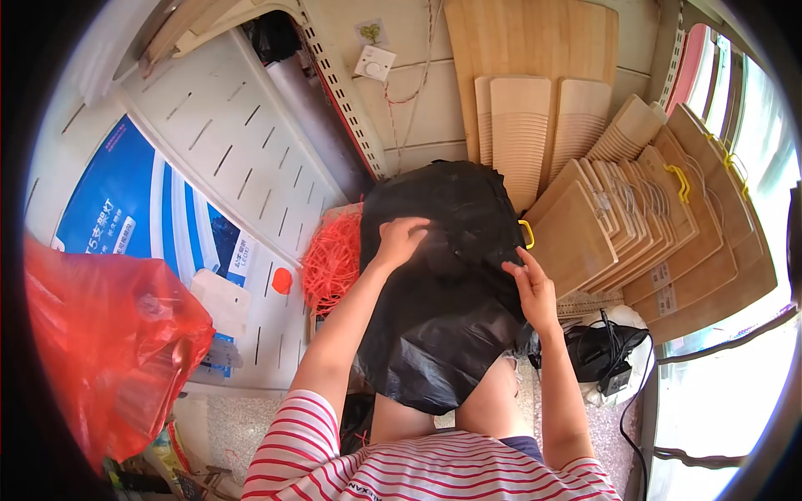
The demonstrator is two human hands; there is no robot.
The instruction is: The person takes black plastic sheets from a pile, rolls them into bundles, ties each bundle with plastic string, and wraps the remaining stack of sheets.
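A large black plastic bag (443, 292) lies spread in front of me, its near edge draped over my thighs. What is under or inside it is hidden. My left hand (403, 240) is on the upper left part of the bag, fingers stretched out to the right and not gripping the plastic. At the bag's right edge, my right hand (533, 288) has its fingers apart and pointing up and left. Nothing shows between its fingers. A tangle of red plastic string (331, 259) sits against the bag's left side, close to my left forearm.
Several wooden cutting boards (568, 225) stand stacked at the right; ridged washboards (520, 134) lean on the wall behind. A white slotted shelf (251, 159) carries a blue box (125, 192) at the left. A red bag (117, 342) hangs lower left. Black cables (614, 355) lie at lower right.
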